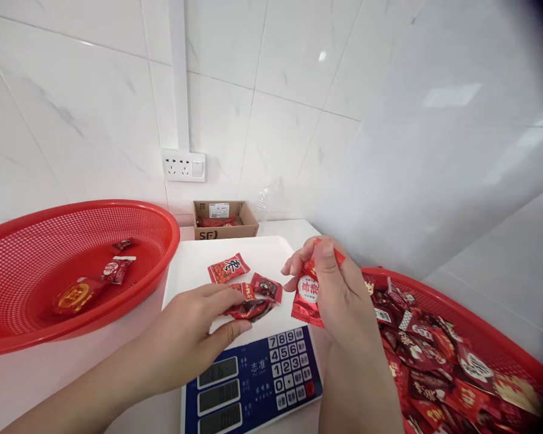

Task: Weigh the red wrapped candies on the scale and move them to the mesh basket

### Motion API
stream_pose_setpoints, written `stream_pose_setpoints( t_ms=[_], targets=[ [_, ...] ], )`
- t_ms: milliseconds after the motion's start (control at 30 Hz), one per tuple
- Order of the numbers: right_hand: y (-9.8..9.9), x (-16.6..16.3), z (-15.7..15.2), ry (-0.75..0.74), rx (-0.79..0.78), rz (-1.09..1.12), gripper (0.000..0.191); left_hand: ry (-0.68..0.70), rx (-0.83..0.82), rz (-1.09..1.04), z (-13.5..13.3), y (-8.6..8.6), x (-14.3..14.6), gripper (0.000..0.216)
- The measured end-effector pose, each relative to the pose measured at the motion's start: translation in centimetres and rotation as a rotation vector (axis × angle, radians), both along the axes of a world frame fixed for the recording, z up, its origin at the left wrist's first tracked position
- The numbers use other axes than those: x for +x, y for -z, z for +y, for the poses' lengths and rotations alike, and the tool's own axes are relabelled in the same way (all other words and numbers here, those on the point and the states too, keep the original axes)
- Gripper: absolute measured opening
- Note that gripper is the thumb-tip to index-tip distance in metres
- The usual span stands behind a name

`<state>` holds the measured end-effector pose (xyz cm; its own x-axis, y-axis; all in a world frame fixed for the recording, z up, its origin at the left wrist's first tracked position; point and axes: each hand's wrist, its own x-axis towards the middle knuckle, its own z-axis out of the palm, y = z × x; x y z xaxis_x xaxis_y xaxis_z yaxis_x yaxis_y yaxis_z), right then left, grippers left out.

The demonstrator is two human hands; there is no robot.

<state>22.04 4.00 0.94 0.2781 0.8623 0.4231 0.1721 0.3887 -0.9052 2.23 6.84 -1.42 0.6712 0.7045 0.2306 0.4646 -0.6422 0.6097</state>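
Observation:
My left hand (208,325) is over the white weighing tray (185,259), its thumb and fingers closed on a shiny dark red snack packet (256,310). Close to those fingers lie a red snack packet with a large black character (228,268) and a small dark red packet (266,287), both on the tray. To the right, my right hand (337,283) is raised, pinching a bright red snack packet with a round white label (308,289). Another piece of red wrapper (319,248) shows at its fingertips; whether it is a separate packet, I cannot tell.
A blue scale panel (253,380) with keys and displays faces me. At the left stands a red perforated basket (163,241) holding a few packets. Another red basket (438,295), full of packets, stands at the right. Behind the tray is an open cardboard box (248,229) against the tiled wall.

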Motion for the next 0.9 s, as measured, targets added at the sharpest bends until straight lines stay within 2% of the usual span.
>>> stream_pose_setpoints(
  t_ms=[133,300,400,467,633,767,833,900],
  targets=[
    [0.1,0.5,0.1,0.048,0.020,-0.074,0.041,0.064,0.098,0.204,0.2,0.8,0.3,0.020],
    [0.0,0.1,-0.1,0.058,-0.027,-0.138,0.043,0.059,0.245,0.277,0.7,2.2,0.9,0.018],
    [0.0,-0.3,-0.2,-0.010,-0.036,-0.072,0.039,0.015,0.284,0.168,0.7,2.4,0.9,0.021],
    [0.1,-0.5,-0.4,-0.130,-0.081,-0.087,0.041,-0.005,0.247,0.012,0.5,2.0,0.8,0.023],
    [0.3,-1.6,-1.2,-0.415,-0.114,-0.388,0.044,-0.036,-0.003,-0.309,-0.4,0.2,0.4,0.017],
    [0.2,-3.1,-1.9,-0.599,-0.051,-0.453,0.048,0.104,-0.160,-0.397,-0.7,-0.6,-0.2,0.011],
    [0.1,-3.3,-2.1,-0.611,-0.018,-0.425,0.052,0.156,-0.145,-0.429,-0.7,-0.9,-0.7,0.010],
    [0.0,-3.0,-2.2,-0.569,-0.038,-0.376,0.057,0.143,-0.080,-0.477,-0.9,-1.4,-1.1,0.008]
  ],
)
